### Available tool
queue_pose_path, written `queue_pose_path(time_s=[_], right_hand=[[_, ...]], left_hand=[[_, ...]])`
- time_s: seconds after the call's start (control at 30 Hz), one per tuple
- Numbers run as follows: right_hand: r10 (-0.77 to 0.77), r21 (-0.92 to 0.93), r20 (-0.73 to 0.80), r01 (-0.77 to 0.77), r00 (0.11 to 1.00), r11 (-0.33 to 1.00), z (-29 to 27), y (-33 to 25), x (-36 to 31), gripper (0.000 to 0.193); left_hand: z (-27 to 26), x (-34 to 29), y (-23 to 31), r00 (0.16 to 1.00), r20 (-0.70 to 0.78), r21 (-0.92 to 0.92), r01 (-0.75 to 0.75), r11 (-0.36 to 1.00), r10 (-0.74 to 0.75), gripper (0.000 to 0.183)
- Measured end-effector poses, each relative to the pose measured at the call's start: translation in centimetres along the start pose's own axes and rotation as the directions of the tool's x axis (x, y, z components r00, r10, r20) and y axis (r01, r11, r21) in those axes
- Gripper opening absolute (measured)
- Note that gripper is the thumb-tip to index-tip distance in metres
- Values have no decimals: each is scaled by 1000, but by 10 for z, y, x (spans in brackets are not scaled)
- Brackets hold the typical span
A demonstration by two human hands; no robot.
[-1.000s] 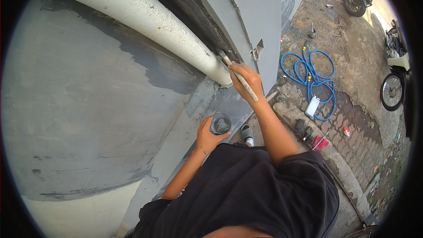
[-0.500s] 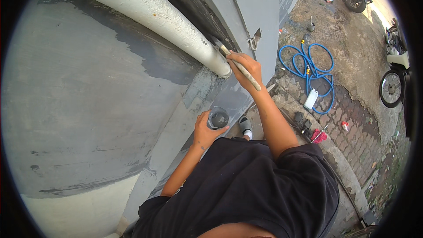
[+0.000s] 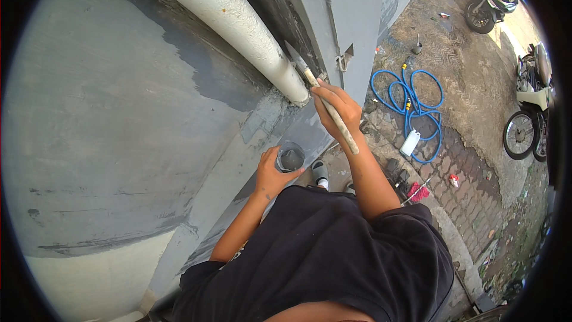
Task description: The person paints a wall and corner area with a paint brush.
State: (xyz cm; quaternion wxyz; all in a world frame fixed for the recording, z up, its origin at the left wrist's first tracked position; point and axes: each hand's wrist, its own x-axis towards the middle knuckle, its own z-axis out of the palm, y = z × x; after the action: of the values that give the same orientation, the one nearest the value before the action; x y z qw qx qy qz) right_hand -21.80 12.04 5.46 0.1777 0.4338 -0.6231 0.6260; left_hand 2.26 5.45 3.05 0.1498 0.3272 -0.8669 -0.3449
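A long-handled paintbrush [image 3: 335, 114] is gripped in my right hand [image 3: 338, 109], its bristles pointing up and away beside the lower end of a white pipe [image 3: 238, 28]. The bristle tip lies by the dark strip of wall right of the pipe; I cannot tell whether it touches. My left hand [image 3: 273, 171] is wrapped round a clear plastic cup [image 3: 291, 156] with grey paint inside, held lower and nearer to me. Left of the pipe stretches a grey wall [image 3: 113, 125] with a darker wet-looking patch next to the pipe.
A metal latch [image 3: 345, 58] sticks out of the grey panel at right. On the ground lie a coiled blue hose [image 3: 411, 101], a white bottle [image 3: 410, 142] and a pink cloth [image 3: 418, 192]. Motorbikes [image 3: 520, 134] stand at the far right.
My right hand has come slightly nearer, and the paintbrush now stands steeper, with more of its bristles showing. My left hand and the cup shift a little left as the whole view moves.
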Motion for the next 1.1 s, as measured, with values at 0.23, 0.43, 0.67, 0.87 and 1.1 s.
queue_pose_path(time_s=[0.23,0.43,0.67,0.87,1.1], right_hand=[[-47,-130,32,51,998,990,0,2,18,23],[-150,-166,6,149,989,975,-21,-40,10,25],[-118,-116,14,118,993,986,10,-12,41,23],[-252,-209,-51,237,966,949,-29,-42,21,27],[-207,-107,-28,203,978,973,-4,-52,73,24]], left_hand=[[10,3,1,997,0,-24,-79,997,79,74],[13,5,-4,995,-27,-30,-95,995,94,72],[17,15,1,990,-29,-89,-139,986,136,72],[17,11,-19,987,-106,-78,-129,989,120,75],[14,26,-17,995,-75,-120,-72,990,63,80]])
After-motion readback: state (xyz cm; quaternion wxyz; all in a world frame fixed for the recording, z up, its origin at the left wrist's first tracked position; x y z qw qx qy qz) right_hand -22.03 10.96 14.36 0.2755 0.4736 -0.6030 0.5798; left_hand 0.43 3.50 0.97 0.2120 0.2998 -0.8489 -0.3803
